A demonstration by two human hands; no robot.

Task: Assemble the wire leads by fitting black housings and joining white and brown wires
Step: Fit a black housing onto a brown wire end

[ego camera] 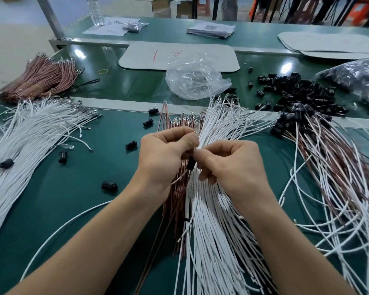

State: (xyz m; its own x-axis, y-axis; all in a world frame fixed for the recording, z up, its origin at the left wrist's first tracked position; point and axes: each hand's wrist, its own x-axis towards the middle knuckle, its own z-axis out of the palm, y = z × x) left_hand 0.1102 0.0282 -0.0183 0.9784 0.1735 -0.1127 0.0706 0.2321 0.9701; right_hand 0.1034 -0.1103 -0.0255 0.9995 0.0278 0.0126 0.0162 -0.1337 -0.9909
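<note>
Green bench (pixel 94 220): work surface, carries all items below.
White wires (pixel 213 241): long sheaf down the centre, fanning toward the viewer, under both forearms.
White heap (pixel 30 137): second sheaf at left, terminals pointing to the far side.
Joined leads (pixel 328 177): white and brown wires tangled at right, black housings fitted at their far ends.
Brown bundle (pixel 41 77): tied, far left.
Brown wires (pixel 175 201): loose, just left of the central sheaf.
Housing pile (pixel 296 90): black, far right; a few strays lie on the bench to the left.
Bag (pixel 196 79): clear plastic, crumpled, far centre.
Left hand (pixel 164 154): fingers curled, thumb pressed to forefinger, pinching the top of a lead (pixel 179 177).
Right hand (pixel 232 162): fingers curled, thumb and forefinger closed on the housing (pixel 190 163).
Housing: held between the two hands above the central sheaf, upright, the lead trailing out below it.
</note>
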